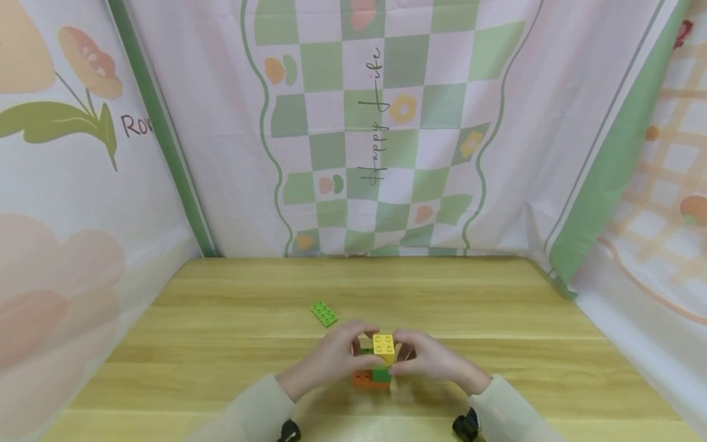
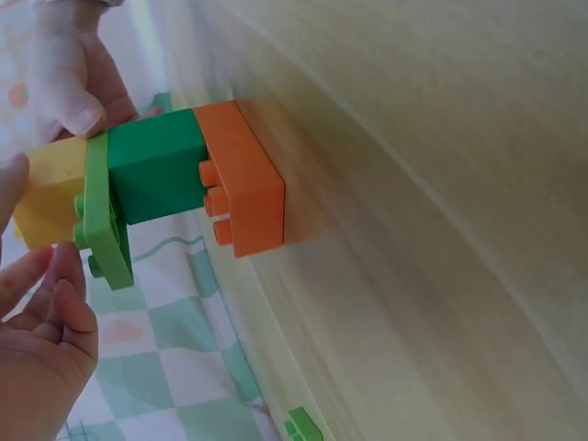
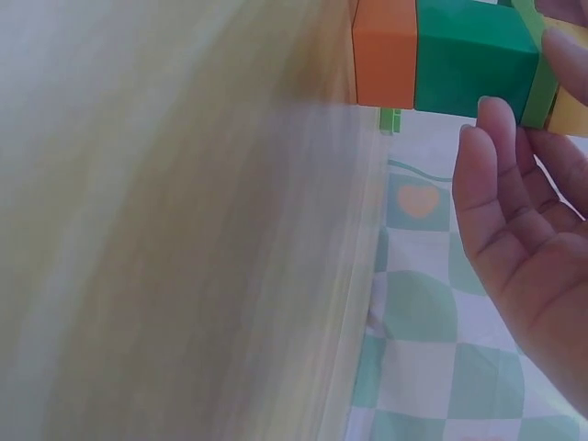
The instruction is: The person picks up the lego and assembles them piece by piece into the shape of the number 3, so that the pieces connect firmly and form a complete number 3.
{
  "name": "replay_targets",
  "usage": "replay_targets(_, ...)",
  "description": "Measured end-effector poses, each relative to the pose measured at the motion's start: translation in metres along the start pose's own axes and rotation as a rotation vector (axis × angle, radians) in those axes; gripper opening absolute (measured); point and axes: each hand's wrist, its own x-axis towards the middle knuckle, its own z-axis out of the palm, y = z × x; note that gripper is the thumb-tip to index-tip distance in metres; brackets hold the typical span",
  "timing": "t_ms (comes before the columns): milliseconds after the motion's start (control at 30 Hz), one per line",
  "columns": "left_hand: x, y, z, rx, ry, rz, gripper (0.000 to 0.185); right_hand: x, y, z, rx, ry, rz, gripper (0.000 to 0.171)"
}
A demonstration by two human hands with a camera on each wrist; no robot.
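On the table stands a stack of toy building bricks: an orange brick (image 2: pixel 253 184) at the bottom, a dark green brick (image 2: pixel 156 165) on it, then a thin light green brick (image 2: pixel 103 220), and a yellow brick (image 1: pixel 383 347) at the top. From the left, my left hand (image 1: pixel 337 356) pinches the yellow brick between thumb and fingers. My right hand (image 1: pixel 431 359) holds it from the other side, its thumb near the seam with the light green brick. In the right wrist view, part of the yellow brick is hidden behind the thumb.
A loose light green brick (image 1: pixel 324 314) with studs lies farther back on the wooden table (image 1: pixel 248 301), left of the stack. Printed curtains (image 1: pixel 221 153) hang behind the table and along both sides.
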Motion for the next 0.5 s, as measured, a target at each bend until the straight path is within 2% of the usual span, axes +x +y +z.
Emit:
replay_targets(267, -0.003, -0.003, -0.008, -0.065, 0.008, 0.023, 0.044, 0.001, 0.000, -0.001, -0.031, 0.001, 0.034, 0.019)
replay_targets(500, -0.001, -0.003, -0.019, -0.064, 0.050, -0.016, 0.041, 0.001, 0.000, -0.001, -0.036, 0.002, 0.039, 0.022)
